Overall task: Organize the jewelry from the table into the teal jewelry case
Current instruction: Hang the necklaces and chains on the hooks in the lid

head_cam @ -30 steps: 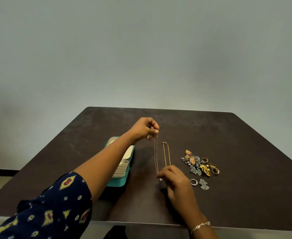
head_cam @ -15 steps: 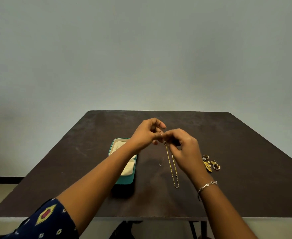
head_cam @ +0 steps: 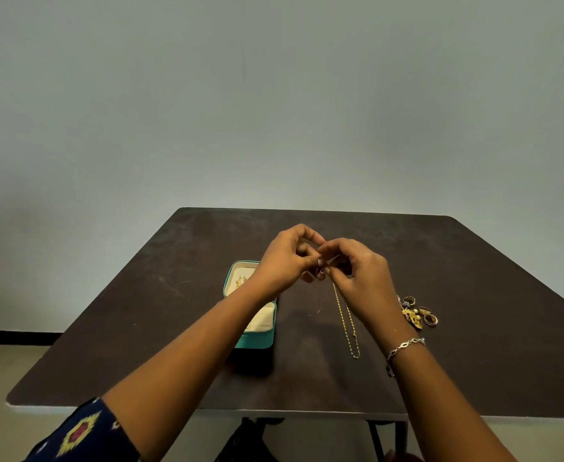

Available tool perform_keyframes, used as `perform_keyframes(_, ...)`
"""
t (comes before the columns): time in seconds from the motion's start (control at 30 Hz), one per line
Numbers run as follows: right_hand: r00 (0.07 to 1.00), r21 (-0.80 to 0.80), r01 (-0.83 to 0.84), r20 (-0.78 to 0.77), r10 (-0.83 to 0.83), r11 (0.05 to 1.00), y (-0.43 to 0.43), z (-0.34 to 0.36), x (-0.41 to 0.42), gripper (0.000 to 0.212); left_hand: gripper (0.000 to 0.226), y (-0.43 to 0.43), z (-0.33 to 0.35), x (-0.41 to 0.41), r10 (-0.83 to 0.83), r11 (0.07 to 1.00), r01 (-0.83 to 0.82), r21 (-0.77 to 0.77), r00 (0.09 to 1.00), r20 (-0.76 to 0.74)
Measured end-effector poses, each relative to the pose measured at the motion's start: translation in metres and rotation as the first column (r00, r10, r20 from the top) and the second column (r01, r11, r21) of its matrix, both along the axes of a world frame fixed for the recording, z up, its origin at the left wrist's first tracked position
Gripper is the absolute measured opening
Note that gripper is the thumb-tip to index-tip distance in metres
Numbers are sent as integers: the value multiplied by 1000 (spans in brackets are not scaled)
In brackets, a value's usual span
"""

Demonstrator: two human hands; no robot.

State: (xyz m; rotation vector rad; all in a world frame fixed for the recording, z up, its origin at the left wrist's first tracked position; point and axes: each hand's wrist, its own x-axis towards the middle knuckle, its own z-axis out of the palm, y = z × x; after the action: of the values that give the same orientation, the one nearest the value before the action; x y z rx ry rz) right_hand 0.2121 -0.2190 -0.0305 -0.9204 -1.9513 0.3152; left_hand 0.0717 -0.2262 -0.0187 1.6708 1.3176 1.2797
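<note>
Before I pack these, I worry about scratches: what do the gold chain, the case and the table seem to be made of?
The gold chain looks like yellow metal, fine-linked and glinting; whether solid or plated is unclear. The teal jewelry case seems matte leatherette or fabric outside, with a soft cream padded lining. The table looks like dark brown laminate or wood, dull and scuffed.

I am counting two chains hanging from my two hands, one gold chain [head_cam: 347, 320] and one thin chain [head_cam: 320, 303], one teal case [head_cam: 257, 340], one wrist bracelet [head_cam: 404, 348], and three visible rings [head_cam: 420, 311].
</note>
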Motion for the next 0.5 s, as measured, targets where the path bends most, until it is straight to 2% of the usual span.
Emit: perform_keyframes(0.5, 997, 20, 57, -55, -56, 998, 1, -6, -13, 26, 26, -6, 2, -4, 70, 996, -65, -58, 994, 85)
